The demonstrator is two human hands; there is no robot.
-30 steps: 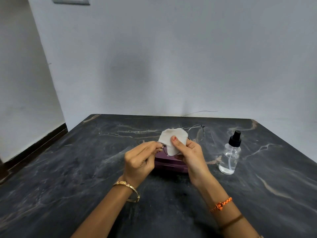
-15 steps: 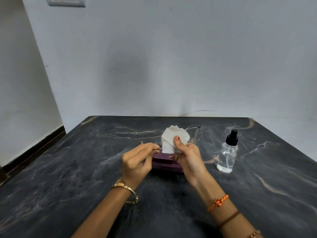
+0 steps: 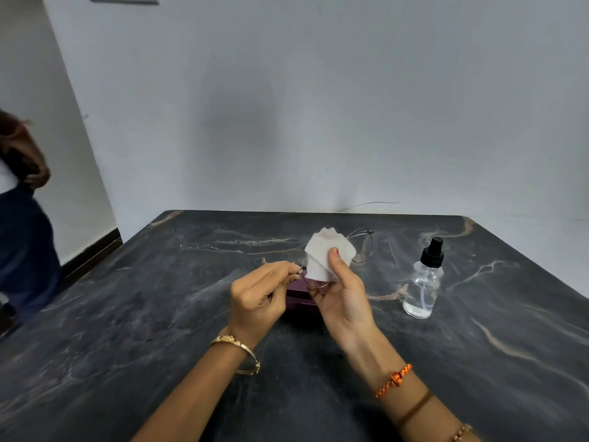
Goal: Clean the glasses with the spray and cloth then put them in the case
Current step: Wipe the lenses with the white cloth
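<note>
Presently, in the head view, the glasses (image 3: 361,250) are held up off the dark marble table (image 3: 127,330), directly above the purple case (image 3: 298,295), which serves as the reference point. The frame's long axis runs from near-left to far-right: the near lens sits over the case, the far lens and its hinge point away toward the back wall. The left hand (image 3: 259,298), just left of the case, is closed in a pinch on the near-left end of the wire frame. The right hand (image 3: 345,298), just right of the case, is clamped on the white cloth (image 3: 325,253), thumb pressing it against the near lens; the cloth covers most of that lens. The case lies flat on the table, largely hidden behind both hands; whether its lid is raised cannot be told. The spray bottle (image 3: 422,282) stands upright, well right of the case, untouched. A second person (image 3: 22,218) stands far left of the case, beyond the table edge.
</note>
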